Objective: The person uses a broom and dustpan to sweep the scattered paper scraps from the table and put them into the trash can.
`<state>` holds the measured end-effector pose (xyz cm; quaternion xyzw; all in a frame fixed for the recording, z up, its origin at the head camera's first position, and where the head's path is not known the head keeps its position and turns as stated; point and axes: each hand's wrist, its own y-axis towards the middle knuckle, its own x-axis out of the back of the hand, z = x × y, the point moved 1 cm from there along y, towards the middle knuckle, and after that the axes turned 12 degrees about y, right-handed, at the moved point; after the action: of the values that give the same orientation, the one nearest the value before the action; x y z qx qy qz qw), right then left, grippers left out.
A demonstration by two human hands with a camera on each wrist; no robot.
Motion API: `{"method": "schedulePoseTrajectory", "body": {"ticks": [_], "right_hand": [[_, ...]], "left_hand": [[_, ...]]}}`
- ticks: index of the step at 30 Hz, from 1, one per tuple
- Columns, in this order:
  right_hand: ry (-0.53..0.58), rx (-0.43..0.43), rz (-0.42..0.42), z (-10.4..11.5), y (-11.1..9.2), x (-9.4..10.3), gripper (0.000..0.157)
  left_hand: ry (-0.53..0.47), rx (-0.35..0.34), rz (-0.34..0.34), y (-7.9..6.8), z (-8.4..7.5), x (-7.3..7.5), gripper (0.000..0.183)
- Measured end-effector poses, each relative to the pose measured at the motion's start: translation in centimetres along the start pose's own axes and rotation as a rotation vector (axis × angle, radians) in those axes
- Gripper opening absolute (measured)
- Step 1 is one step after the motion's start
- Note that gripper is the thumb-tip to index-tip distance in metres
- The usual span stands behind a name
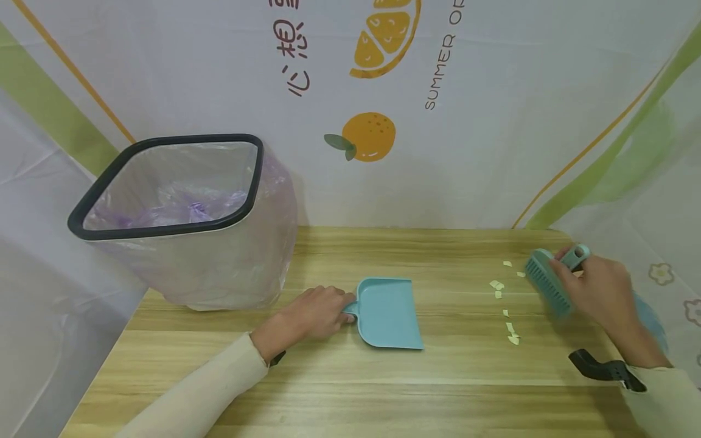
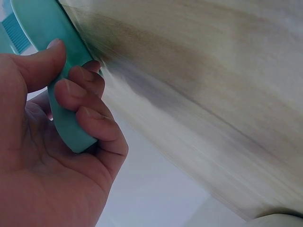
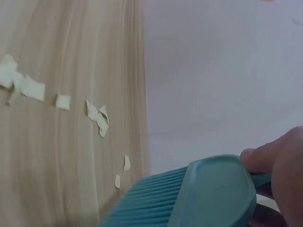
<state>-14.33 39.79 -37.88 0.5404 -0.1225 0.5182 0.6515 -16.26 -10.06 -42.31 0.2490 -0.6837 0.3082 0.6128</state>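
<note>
The work surface is a table [image 1: 449,371] with a light wood-grain top, its grain running left to right in the head view. A pale printed sheet [image 1: 493,121] hangs behind the table and wraps round both sides; it carries orange-fruit drawings, green and orange stripes, some characters and the words "SUMMER". A bin [image 1: 181,225] with a dark rim stands on the far left corner of the table, lined with a clear bag. A teal dustpan [image 1: 387,313] lies flat on the table near the middle, its open edge turned toward the person. The left hand [image 1: 314,313] is at the dustpan's handle; in the left wrist view the thumb and curled fingers [image 2: 78,90] grip that handle. To the right of the dustpan, a loose line of small pale paper scraps [image 1: 506,304] lies on the wood, well apart from the pan. Just beyond the scraps, the right hand [image 1: 599,292] grips the handle of a teal brush [image 1: 547,283], with the bristles pointing toward the scraps. The brush is near the table's right edge. A cream sleeve [image 1: 208,389] covers each forearm.
</note>
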Motion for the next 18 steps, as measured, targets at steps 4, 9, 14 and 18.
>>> {"method": "schedulePoseTrajectory", "body": {"ticks": [4,9,14,18], "right_hand": [[-0.027,0.018,0.003,-0.6,0.8,-0.2,0.020],[-0.032,0.019,0.028,-1.6,2.0,-1.1,0.015],[-0.022,-0.002,0.076,-2.1,3.0,-2.3,0.013],[-0.015,-0.011,0.126,-2.0,3.4,-2.9,0.012]], "left_hand": [[0.000,-0.003,-0.001,0.0,0.0,0.0,0.018],[-0.001,-0.003,0.000,0.0,0.0,-0.1,0.018],[-0.002,0.002,0.014,0.0,0.1,-0.1,0.019],[0.003,0.000,0.013,0.0,0.1,-0.1,0.021]]}}
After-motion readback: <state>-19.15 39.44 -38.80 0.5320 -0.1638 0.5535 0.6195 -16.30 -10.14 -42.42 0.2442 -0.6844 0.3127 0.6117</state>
